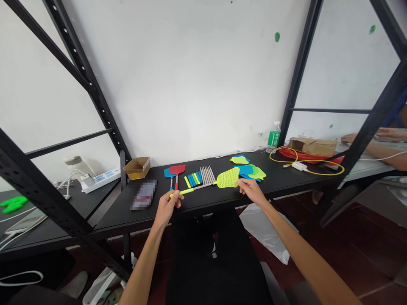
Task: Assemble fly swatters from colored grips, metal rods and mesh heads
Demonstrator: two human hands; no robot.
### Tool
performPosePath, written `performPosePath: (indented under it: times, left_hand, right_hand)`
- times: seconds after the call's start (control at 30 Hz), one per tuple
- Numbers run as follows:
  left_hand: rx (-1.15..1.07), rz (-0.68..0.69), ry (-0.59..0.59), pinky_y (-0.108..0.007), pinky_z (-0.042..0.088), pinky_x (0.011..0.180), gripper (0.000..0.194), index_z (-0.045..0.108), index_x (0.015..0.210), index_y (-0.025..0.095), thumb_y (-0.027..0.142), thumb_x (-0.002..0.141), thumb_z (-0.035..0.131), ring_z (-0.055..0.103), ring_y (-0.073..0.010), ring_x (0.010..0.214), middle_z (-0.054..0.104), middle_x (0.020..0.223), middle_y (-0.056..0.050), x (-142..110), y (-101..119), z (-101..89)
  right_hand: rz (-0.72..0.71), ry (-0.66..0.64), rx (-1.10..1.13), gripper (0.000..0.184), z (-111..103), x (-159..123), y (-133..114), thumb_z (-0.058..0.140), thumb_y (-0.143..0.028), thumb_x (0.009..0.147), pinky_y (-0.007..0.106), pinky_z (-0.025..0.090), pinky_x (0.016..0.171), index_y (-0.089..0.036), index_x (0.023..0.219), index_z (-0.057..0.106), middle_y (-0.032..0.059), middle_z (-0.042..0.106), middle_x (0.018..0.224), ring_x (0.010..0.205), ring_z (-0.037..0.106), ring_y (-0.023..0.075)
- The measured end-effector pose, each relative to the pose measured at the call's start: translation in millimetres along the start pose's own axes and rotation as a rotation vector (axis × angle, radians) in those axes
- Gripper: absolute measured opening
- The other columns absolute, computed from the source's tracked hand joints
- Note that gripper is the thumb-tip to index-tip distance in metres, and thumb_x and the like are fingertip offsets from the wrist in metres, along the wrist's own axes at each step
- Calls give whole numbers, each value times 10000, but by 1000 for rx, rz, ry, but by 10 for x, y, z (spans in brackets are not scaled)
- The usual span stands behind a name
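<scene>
I hold a yellow-green fly swatter level above the black table. My left hand is closed on its yellow grip end. My right hand pinches the edge of its mesh head. Behind it on the table lie two finished swatters, one red and one blue. Beside them lie a row of loose blue and green grips and several metal rods. A pile of green and blue swatter heads sits to the right.
A small cardboard box and a blurred flat item lie at the table's left. A green-labelled bottle, yellow cable and paper bag are at the right. Another person's arm rests far right. Black rack posts frame the table.
</scene>
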State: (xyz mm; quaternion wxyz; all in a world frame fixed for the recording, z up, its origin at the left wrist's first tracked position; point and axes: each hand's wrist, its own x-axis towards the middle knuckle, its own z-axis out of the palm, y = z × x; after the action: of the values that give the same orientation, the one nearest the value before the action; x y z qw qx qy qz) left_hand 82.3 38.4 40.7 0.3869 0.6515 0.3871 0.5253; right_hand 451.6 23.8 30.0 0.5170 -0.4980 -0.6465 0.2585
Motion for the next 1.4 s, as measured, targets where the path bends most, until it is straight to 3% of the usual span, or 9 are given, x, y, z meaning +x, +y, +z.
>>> performPosePath:
  times: [0.43,0.67,0.87,0.97,1.2,1.4]
  left_hand:
    - [67,16,-9,-236,393,555,340,682,847,166,497,862,602,499,-127,528,554,563,17,3,1,-18]
    - [100,33,-18,-231,387,552,321,685,865,164,476,861,610,488,-120,527,525,557,27,-1,19,-12]
    - [105,22,-40,-228,375,554,311,679,864,170,472,866,605,485,-119,533,522,555,32,-9,14,2]
    - [92,10,-30,-228,389,567,324,672,830,173,479,885,581,494,-118,544,560,586,17,-22,43,28]
    - [42,-34,-38,-238,408,540,474,630,632,162,540,897,524,517,-126,547,615,632,-39,-24,93,67]
    - [-60,-91,11,-243,410,511,482,539,621,177,586,876,525,517,-119,504,643,629,-40,-14,68,68]
  right_hand:
    - [1,-8,8,482,-11,-18,-37,497,-546,907,281,425,547,-182,636,658,25,561,555,557,543,164]
    - [51,-17,40,480,-11,-2,-7,520,-551,884,280,432,542,-184,589,610,53,628,597,573,566,171]
    - [46,-38,74,518,7,-18,-61,526,-642,851,297,452,531,-193,600,591,46,597,603,570,565,183]
    - [26,-36,88,500,30,-25,-93,525,-663,843,297,461,518,-198,694,637,41,600,658,584,555,181]
    - [55,-12,193,523,29,19,-48,474,-596,905,247,412,467,-195,1189,652,63,659,860,602,569,151]
    - [108,38,262,530,5,34,-34,467,-515,904,232,413,461,-204,1311,603,69,645,834,650,623,164]
